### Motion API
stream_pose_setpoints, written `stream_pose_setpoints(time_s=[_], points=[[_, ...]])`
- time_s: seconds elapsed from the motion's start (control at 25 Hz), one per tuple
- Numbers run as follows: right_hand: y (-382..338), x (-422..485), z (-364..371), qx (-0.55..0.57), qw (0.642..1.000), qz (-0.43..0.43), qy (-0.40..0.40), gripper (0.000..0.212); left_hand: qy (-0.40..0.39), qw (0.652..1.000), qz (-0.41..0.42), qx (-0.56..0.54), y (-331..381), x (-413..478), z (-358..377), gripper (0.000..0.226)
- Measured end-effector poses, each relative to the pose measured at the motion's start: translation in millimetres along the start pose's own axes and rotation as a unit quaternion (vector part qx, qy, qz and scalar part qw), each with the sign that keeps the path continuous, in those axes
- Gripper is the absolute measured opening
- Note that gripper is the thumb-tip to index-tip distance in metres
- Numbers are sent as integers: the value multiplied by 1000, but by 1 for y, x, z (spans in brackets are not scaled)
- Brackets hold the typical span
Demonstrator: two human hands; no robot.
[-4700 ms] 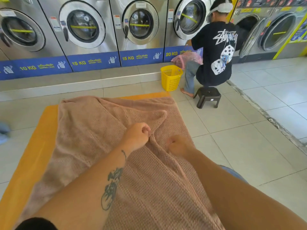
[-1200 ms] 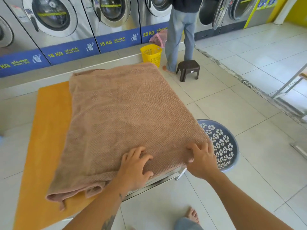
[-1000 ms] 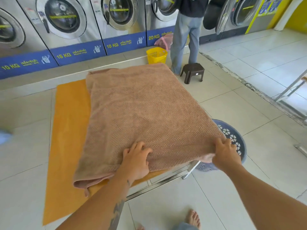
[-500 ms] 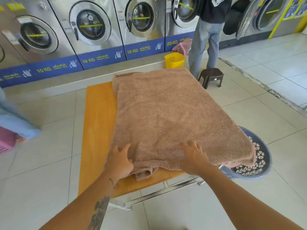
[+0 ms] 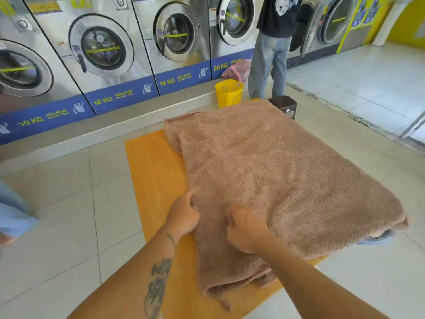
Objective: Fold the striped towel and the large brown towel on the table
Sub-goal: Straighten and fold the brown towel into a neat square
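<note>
My left hand (image 5: 184, 215) sits at the left edge of the large brown towel (image 5: 287, 180), forefinger stretched along the hem and the other fingers curled; I cannot tell whether it actually pinches the cloth. My right hand (image 5: 243, 229), just beside it, is curled into a bunch of fabric. The towel lies doubled on the orange counter (image 5: 156, 171), its right side hanging off over a blue basket (image 5: 377, 239). No striped towel is in view.

I judge this to be the next fold: both hands should take all layers at this left edge and carry them across evenly, keeping hems aligned and smoothing the rumpled near corner, while not dragging the overhang further off the counter.

Half a second ago both hands lay flatter at the near hem, wider apart; now they are closer together, higher up the left side, and the basket is nearly hidden.

Beyond stand a yellow basket (image 5: 228, 92), a dark stool (image 5: 284, 104), another person (image 5: 271, 61) and washing machines (image 5: 103, 49).
</note>
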State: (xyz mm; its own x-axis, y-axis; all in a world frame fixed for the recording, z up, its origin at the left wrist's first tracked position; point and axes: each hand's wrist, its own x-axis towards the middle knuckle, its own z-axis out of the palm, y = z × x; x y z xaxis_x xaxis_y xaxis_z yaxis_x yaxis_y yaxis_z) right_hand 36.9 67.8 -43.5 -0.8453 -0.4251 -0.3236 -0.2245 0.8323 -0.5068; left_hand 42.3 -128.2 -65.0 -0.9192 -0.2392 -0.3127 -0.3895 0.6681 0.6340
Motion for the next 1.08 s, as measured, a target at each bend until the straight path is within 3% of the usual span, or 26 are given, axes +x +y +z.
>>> stream_pose_setpoints(time_s=[0.08, 0.2, 0.36, 0.52, 0.64, 0.76, 0.88, 0.96, 1.0, 1.08], points=[[-31, 16, 34, 20, 999, 46, -4, 35, -29, 992, 102, 73, -19, 31, -19, 57], [-68, 31, 63, -64, 984, 163, 27, 61, -63, 938, 235, 247, -40, 64, -40, 62], [-102, 37, 69, -107, 963, 245, 37, 44, -43, 876, 361, 318, -40, 88, -42, 47], [-96, 31, 37, 191, 936, 282, 89, 25, -31, 811, 467, 351, -33, 101, -48, 27], [-90, 15, 22, 283, 919, 265, 77, 32, -97, 810, 462, 349, -39, 100, -68, 29], [-101, 0, 32, 220, 942, 253, 39, 30, -113, 821, 432, 355, -40, 96, -101, 20], [-129, -4, 70, 140, 949, 282, -26, 64, -84, 822, 422, 372, -44, 88, -126, 19], [-148, -5, 100, 23, 953, 303, -13, 72, -89, 819, 410, 390, -55, 84, -135, 17], [-150, -3, 109, -3, 951, 308, 15, 63, -97, 818, 406, 395, -61, 84, -138, 17], [-148, -1, 100, 45, 947, 307, 83, 21, -110, 818, 405, 394, -70, 86, -144, 21]])
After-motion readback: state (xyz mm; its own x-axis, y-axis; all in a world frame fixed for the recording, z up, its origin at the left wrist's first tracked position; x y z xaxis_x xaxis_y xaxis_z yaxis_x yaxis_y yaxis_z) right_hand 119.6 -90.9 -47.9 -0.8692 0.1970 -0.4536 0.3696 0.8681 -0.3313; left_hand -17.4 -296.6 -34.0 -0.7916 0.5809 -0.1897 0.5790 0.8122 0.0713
